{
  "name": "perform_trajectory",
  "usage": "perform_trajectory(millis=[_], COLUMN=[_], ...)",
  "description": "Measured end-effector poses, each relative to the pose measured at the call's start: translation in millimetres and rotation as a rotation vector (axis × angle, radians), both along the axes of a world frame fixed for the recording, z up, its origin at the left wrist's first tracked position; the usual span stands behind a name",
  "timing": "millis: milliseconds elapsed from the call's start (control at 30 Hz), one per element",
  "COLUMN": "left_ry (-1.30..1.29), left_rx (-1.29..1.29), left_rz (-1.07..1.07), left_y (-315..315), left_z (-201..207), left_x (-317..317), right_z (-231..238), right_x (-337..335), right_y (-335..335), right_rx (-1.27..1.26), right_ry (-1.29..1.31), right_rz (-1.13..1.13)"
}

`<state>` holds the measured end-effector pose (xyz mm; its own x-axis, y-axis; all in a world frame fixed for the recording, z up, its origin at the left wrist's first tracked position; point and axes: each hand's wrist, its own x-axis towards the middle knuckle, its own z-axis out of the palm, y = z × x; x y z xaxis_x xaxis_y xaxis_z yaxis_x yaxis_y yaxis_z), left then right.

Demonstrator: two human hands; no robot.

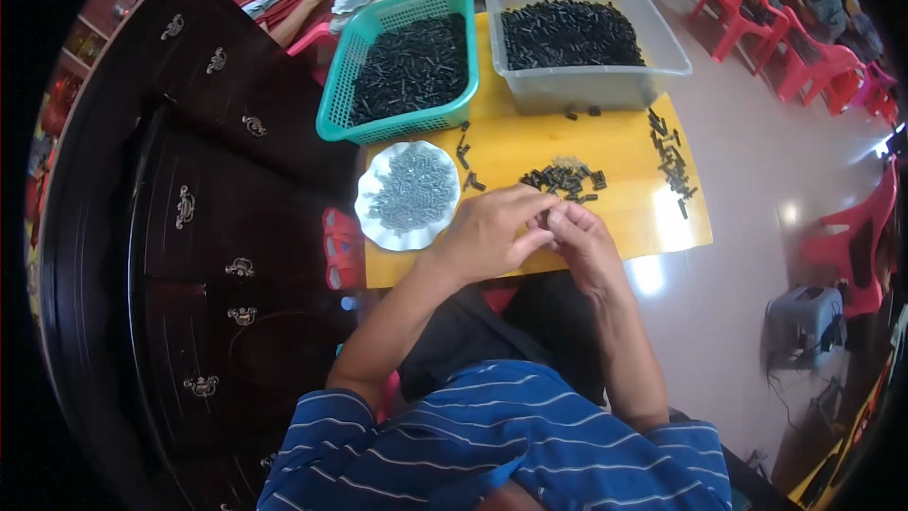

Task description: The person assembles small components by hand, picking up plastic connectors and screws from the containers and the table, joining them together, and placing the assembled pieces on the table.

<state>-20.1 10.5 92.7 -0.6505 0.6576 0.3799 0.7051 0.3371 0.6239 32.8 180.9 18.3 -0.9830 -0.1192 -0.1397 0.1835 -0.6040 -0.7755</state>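
Observation:
My left hand (501,230) and my right hand (584,244) meet above the front edge of the yellow table (416,272). Their fingertips are closed together around a small dark piece (542,220), mostly hidden between them. Just beyond the fingers lies a loose pile of short black tubular pieces (544,177), with a few small pale bits (570,170) among them. Left of my left hand, a white scalloped plate (371,227) holds many small shiny metal-looking parts (413,187). More black pieces (672,166) are strewn along the table's right side.
A green mesh basket (333,99) and a translucent plastic bin (586,91), both filled with black pieces, stand at the back. Dark drawers (222,218) flank the left. Red plastic chairs (742,14) and a grey box-like device (804,322) are on the right. Another person (284,0) sits far left.

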Motion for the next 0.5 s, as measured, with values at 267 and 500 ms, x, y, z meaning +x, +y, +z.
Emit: perform_trajectory(millis=[267, 500], left_ry=[-0.320, 0.519], left_rx=[-0.049, -0.197], left_rz=[-0.029, 0.559], left_y=[-36.8, -73.1], left_z=[10.7, 32.5], left_x=[-6.2, -101.5], right_z=[-0.2, -7.8], right_x=[7.3, 2.8], right_y=[-3.7, -6.8], right_rx=[0.160, 0.406], right_ry=[0.086, 0.092], right_rz=[0.175, 0.176])
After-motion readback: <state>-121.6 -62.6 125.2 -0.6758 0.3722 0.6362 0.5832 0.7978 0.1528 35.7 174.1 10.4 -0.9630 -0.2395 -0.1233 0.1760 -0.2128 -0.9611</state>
